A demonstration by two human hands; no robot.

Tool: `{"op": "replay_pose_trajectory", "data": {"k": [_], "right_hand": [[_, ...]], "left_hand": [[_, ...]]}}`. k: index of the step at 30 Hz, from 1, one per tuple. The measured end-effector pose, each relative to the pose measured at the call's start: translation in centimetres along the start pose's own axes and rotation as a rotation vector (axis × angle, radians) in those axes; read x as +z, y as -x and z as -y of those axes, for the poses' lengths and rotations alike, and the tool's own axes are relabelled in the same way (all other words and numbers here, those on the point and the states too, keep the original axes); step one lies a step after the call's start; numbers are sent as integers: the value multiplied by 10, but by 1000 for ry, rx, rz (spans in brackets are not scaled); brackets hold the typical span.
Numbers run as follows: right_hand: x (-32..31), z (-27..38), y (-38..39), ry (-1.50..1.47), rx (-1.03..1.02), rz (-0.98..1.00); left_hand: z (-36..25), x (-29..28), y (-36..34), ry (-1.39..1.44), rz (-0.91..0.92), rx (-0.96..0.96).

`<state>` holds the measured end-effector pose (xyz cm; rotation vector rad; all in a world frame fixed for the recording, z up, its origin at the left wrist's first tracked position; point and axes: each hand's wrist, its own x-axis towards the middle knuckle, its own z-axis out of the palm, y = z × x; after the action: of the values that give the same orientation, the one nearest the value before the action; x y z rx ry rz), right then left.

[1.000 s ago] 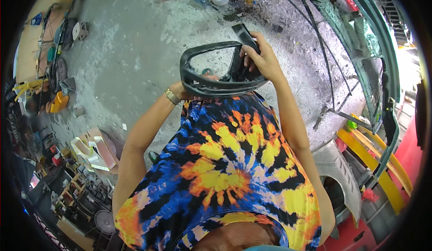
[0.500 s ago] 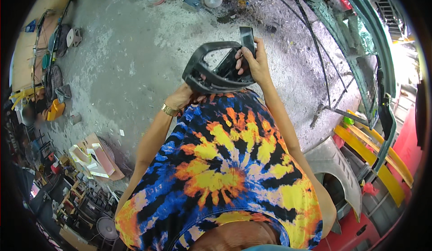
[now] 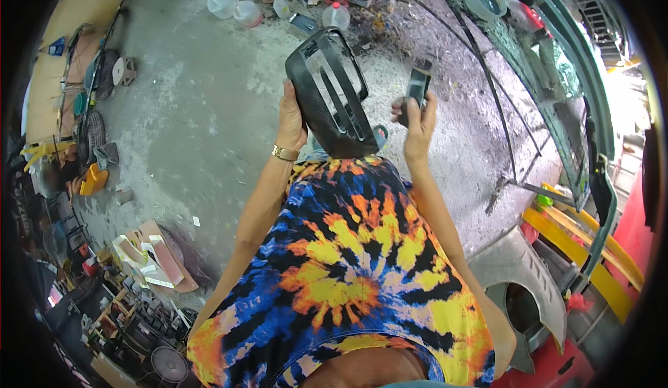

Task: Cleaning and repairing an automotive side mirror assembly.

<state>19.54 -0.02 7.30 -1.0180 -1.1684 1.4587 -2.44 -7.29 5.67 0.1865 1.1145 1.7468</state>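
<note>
My left hand [image 3: 291, 118] grips the left edge of a black plastic car side mirror housing [image 3: 310, 103]. The housing stands tilted in front of my shirt, its long slots facing me and its lower end close to the cloth. To its right, my right hand [image 3: 419, 125] is closed round a small, flat black rectangular piece [image 3: 419, 83] with a glossy face, its thumb lying over the front. That piece is apart from the housing, and its exact kind cannot be made out. A gold watch [image 3: 284, 153] is on my left wrist.
Plastic jugs [image 3: 336, 17] and clutter lie on the concrete floor [image 3: 188, 110] ahead. At right stand a green vehicle frame [image 3: 591, 103], yellow strips [image 3: 567, 238] and a grey body panel [image 3: 522, 266]. Tools and a fan [image 3: 169, 364] crowd the lower left.
The housing has turned from lying sideways to standing up, with its slotted face toward me. My left hand has risen along its edge. My right hand has drawn away rightward with the black piece.
</note>
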Motion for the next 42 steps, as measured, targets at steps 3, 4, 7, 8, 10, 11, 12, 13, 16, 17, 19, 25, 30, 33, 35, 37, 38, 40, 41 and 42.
{"op": "replay_pose_trajectory", "data": {"k": [3,4,7,8,10,11,12,13,16,17,19,25,30,33,35,37,38,40,41,42], "right_hand": [[10,51,16,201,-16,60],[15,58,19,373,-123,128],[35,85,29,551,-192,216],[38,86,30,561,-203,251],[44,88,33,591,-165,285],[45,87,33,591,-163,284],[46,85,32,626,-208,276],[48,84,31,662,-253,269],[50,89,31,703,-212,249],[51,91,32,704,-209,249],[53,94,33,758,-185,260],[53,89,37,852,-229,282],[56,85,38,992,-322,299],[58,86,35,1040,-366,310],[55,85,37,1048,-388,304],[49,82,40,1077,-358,391],[44,77,43,1080,-358,392],[37,72,52,1118,-334,517],[38,71,48,1120,-333,519],[43,71,39,1103,-342,488]], "left_hand": [[-18,1,-10,-42,14,-75],[-19,5,-11,-56,11,-62],[-20,9,-8,-128,31,-96],[-20,12,-5,-162,29,-79],[-24,16,-3,-179,26,-84],[-25,18,-1,-194,20,-83],[-26,20,0,-194,19,-86],[-27,22,1,-230,19,-55],[-29,22,3,-283,16,-21],[-29,22,3,-303,14,-16],[-28,19,3,-313,18,-13],[-31,21,10,-367,6,4],[-28,19,12,-394,39,47],[-32,25,23,-445,66,114],[-34,27,32,-605,200,184],[-33,28,34,-570,180,180],[-31,28,34,-603,121,191],[-28,27,34,-633,60,200],[-25,27,33,-650,35,197],[-23,27,33,-667,10,194]]}}
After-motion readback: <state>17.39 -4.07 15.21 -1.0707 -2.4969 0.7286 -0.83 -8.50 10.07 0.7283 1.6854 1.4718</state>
